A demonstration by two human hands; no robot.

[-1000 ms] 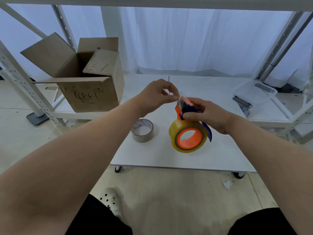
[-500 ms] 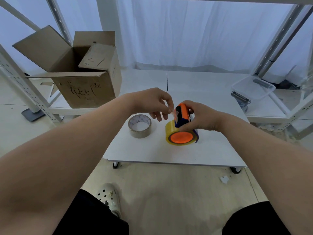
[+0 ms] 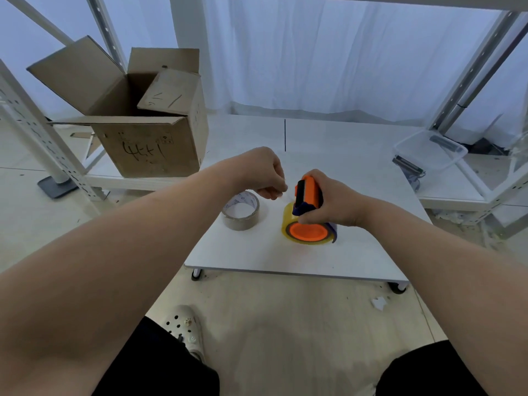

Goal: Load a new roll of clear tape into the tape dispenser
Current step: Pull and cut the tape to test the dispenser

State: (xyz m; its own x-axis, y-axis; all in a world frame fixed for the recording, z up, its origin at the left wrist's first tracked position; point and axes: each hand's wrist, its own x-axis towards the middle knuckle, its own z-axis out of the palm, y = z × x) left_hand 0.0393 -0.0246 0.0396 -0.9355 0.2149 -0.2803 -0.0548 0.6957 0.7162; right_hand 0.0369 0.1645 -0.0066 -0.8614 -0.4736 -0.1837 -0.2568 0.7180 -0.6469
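Tape dispenser [image 3: 308, 192], orange with a dark blue frame, stands just right of frame centre on the white table [image 3: 314, 261]. Its lower end meets the tabletop and its orange head points up. The tape roll [image 3: 288, 224], clear with a yellowish tint, is seated on the dispenser's orange hub, with the hub face turned toward the camera.

Right hand [image 3: 333, 200]: fingers and thumb are wrapped round the dispenser body from the right side, grasping it above the roll.

Left hand [image 3: 261, 172]: positioned just left of the dispenser head, fingers curled, with the fingertips [image 3: 278, 192] drawn together close to the head. Whether they pinch a tape end cannot be told.

A second roll [image 3: 241, 214], greyish brown, lies flat on the table left of the dispenser, apart from it. A cardboard box [image 3: 148, 147] with open flaps occupies the upper left of the frame. A clear plastic bin [image 3: 430, 151] sits at the right edge.
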